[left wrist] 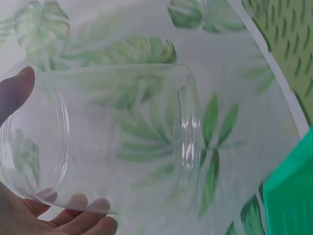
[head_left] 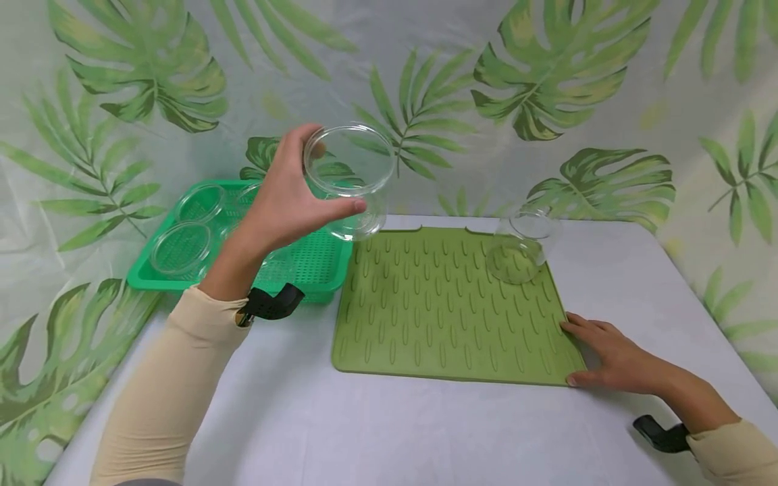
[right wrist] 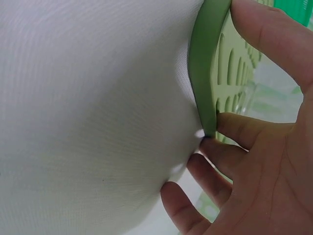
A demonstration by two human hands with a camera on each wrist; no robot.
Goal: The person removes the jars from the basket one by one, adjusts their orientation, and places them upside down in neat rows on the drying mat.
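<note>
My left hand [head_left: 292,199] grips a clear jar [head_left: 358,158] of glass or plastic, held in the air above the green basket and the mat's back left corner. Thumb and fingers wrap round the jar's side, and the left wrist view shows nothing inside it. A green ribbed mat [head_left: 450,310] lies flat on the table. At the mat's right edge rests my right hand [head_left: 626,361], its thumb and fingertips spread along the rim near the front corner. Another clear jar [head_left: 513,260] stands on the mat's back right part.
To the left, a green mesh basket [head_left: 316,260] holds several clear jars [head_left: 181,248], partly hidden behind my left arm. A white cloth [head_left: 389,425] covers the table. Behind it hangs a leaf-patterned curtain [head_left: 425,81].
</note>
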